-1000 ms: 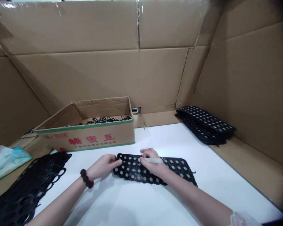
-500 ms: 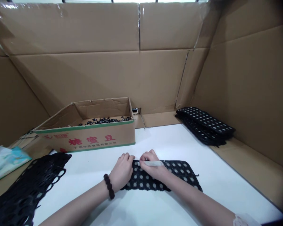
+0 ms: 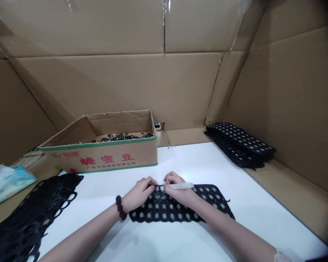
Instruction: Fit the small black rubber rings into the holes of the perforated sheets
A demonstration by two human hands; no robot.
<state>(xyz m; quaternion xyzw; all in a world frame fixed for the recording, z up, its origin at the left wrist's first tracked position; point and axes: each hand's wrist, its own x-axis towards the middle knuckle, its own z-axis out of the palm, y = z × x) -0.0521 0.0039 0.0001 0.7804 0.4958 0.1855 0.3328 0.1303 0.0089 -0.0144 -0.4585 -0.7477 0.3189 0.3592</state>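
The right hand (image 3: 179, 191) is clamping a pale, pen-like tool (image 3: 183, 186) between thumb and fingers, its butt pointing toward 3 o'clock. The left hand (image 3: 139, 193) is touching the far edge of a black sheet (image 3: 168, 207); whether it is pinching cannot be told. The sheet is lying on the white table (image 3: 142, 240) at 6 o'clock in the view, showing rows of round pale spots. Forearms are converging from 8 and 4 o'clock
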